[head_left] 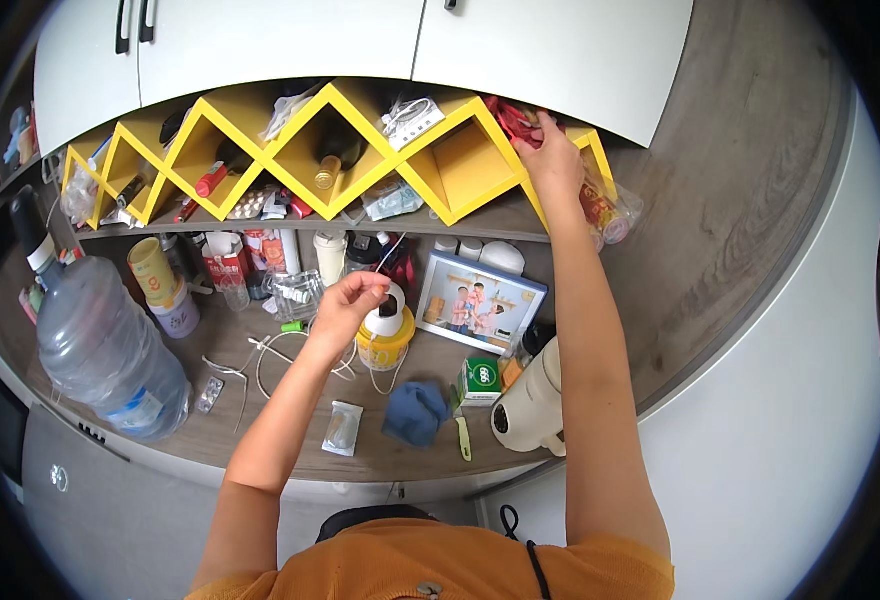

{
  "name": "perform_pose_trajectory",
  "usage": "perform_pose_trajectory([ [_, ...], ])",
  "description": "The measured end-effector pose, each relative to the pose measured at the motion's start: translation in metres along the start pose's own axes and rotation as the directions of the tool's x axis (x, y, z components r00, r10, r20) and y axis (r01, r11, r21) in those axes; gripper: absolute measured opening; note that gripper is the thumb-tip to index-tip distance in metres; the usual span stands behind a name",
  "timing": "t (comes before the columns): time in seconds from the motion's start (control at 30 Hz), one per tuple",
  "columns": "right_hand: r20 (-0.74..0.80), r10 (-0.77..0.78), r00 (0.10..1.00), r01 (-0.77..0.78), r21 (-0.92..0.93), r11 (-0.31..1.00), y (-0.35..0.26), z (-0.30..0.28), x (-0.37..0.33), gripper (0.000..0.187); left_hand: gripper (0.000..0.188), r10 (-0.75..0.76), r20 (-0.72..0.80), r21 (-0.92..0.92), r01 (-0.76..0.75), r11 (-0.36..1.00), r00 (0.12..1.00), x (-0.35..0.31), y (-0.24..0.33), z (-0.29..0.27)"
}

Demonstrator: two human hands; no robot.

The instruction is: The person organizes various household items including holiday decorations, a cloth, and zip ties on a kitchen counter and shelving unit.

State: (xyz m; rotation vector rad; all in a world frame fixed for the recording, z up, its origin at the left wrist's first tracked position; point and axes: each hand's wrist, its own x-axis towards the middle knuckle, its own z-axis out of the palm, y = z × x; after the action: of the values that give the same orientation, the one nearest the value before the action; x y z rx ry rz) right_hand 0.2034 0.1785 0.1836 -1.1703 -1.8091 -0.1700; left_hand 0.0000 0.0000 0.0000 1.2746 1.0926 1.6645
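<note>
My left hand [348,305] is raised above the counter with its fingers pinched on a thin white cable [387,256]. The cable's end sticks up past the fingertips, and its lower run hangs by a yellow tub [385,347]. My right hand [552,160] reaches up to the right end of the yellow zigzag rack [397,157]. Its fingers are curled on a red packet [509,118], part of which they hide. Left of that hand, a white power strip [413,122] with its cord lies in an upper slot. A clear bag with red and yellow packaging [605,208] sits below my right wrist.
A large clear water jug [110,345] stands at the left. A framed photo [481,302], a green box [479,381], a cream kettle [530,405] and a blue cloth [417,414] occupy the counter's right part. White cabinet doors [290,45] overhang the rack.
</note>
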Motion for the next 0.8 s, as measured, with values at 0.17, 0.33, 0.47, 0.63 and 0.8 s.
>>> perform_pose_trajectory([
  [0.17, -0.005, -0.109, 0.994, 0.107, -0.115, 0.988, -0.003, 0.002, 0.014, 0.041, 0.015, 0.023, -0.011, -0.039, -0.024, 0.999, 1.0, 0.015, 0.007, 0.01],
  [0.33, -0.062, -0.072, 0.995, 0.069, -0.053, 0.996, 0.0, 0.016, 0.023, 0.029, 0.018, 0.07, 0.015, -0.072, -0.068, 0.995, 0.997, 0.045, 0.02, 0.032],
  [0.47, -0.145, -0.037, 0.989, 0.043, 0.036, 0.998, 0.002, 0.016, 0.013, 0.022, 0.02, 0.09, 0.058, -0.105, -0.084, 0.991, 0.994, 0.071, 0.034, 0.052],
  [0.63, -0.247, -0.13, 0.96, 0.153, 0.077, 0.985, 0.009, 0.001, -0.003, 0.019, 0.027, 0.08, 0.092, -0.175, -0.063, 0.982, 0.993, 0.102, 0.048, 0.073],
  [0.8, -0.333, -0.14, 0.933, 0.203, 0.162, 0.966, 0.009, -0.009, -0.025, 0.015, 0.059, -0.008, 0.149, -0.463, 0.077, 0.883, 0.989, 0.134, 0.065, 0.096],
])
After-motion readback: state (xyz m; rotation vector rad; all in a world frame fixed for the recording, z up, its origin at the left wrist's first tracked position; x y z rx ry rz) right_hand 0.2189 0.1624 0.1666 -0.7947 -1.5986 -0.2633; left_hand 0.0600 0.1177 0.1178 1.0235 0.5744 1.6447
